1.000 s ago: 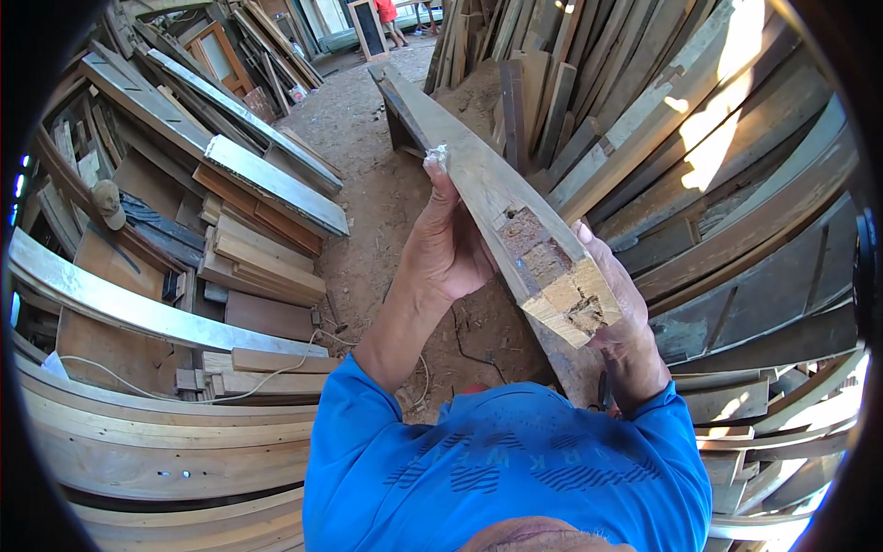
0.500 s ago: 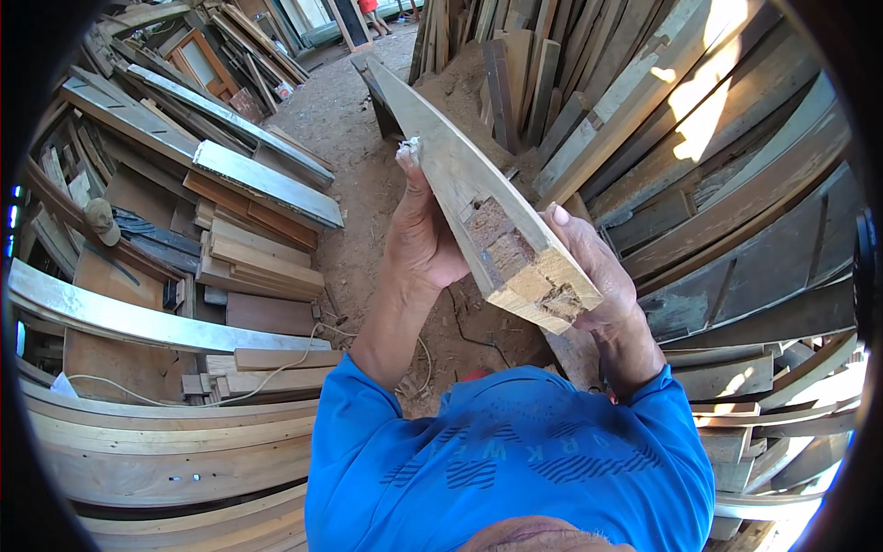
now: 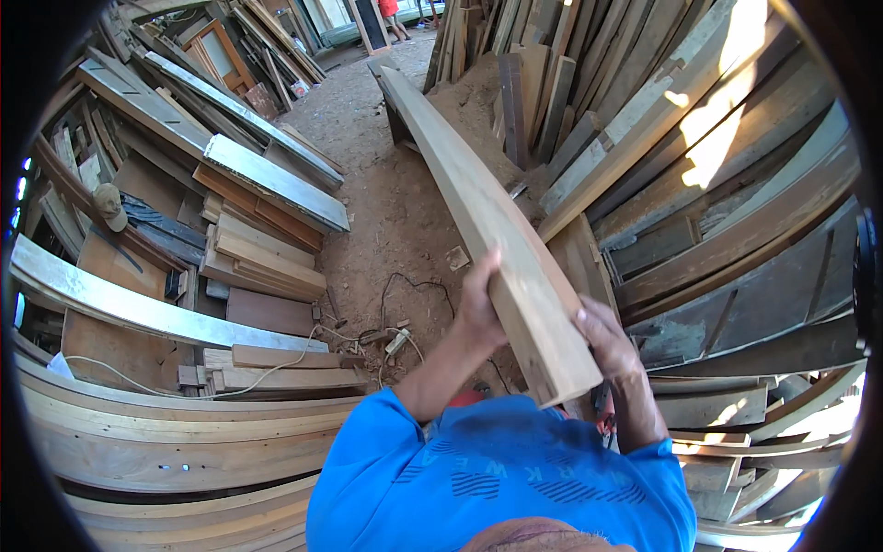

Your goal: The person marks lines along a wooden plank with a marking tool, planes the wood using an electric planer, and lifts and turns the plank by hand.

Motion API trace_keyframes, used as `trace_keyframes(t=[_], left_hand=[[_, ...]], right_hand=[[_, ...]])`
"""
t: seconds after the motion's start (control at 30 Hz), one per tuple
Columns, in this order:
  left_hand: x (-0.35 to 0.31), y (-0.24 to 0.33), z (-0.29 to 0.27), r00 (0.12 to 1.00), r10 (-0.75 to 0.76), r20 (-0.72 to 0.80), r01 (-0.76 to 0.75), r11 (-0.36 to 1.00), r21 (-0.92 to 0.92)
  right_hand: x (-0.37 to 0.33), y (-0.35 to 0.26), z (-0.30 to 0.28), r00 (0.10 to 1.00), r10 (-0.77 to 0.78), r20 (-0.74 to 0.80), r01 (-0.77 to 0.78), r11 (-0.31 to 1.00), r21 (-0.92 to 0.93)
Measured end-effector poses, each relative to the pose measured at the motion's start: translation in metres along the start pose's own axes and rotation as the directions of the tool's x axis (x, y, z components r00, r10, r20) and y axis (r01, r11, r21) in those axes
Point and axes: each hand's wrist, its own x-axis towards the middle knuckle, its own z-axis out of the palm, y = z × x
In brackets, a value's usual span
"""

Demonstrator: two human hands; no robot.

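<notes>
A long, squared wooden beam slants from the far middle toward my body, its pale cut end nearest me. Around its near part, my left hand grips the left edge, thumb on top. On the opposite side my right hand holds the beam close to the cut end, fingers partly hidden beneath. The upper face looks smooth and light. Its far end lies at or above a dark support; whether they touch I cannot tell.
Stacked boards and a white-painted plank line the left. Timber leans along the right, including a thick notched beam. A cable with a white power strip lies on the dirt floor. A person in red stands far off.
The beam's near part has been lowered and turned, so its rough, notched face no longer shows. My left hand has moved nearer my body along it; my right hand has also come lower.
</notes>
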Motion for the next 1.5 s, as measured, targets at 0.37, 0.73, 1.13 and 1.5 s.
trace_keyframes(t=[0.37, 0.73, 1.13, 1.5], left_hand=[[-0.003, -0.222, -0.26, 0.811, -0.368, -0.455, 0.434, 0.9, 0.045], [-0.051, -0.218, -0.358, 0.809, -0.166, -0.564, 0.414, 0.842, 0.345], [-0.102, -0.079, -0.363, 0.614, 0.178, -0.769, 0.756, 0.146, 0.638], [-0.166, -0.005, -0.445, 0.644, 0.312, -0.698, 0.699, 0.13, 0.703]], right_hand=[[-0.041, 0.24, -0.045, 0.85, 0.505, -0.151, -0.513, 0.725, -0.459], [-0.009, 0.332, 0.018, 0.498, 0.865, 0.06, -0.587, 0.387, -0.711], [0.047, 0.398, 0.137, 0.503, 0.689, 0.522, -0.36, 0.716, -0.598], [0.149, 0.375, -0.069, 0.73, 0.405, -0.551, -0.563, -0.102, -0.82]])
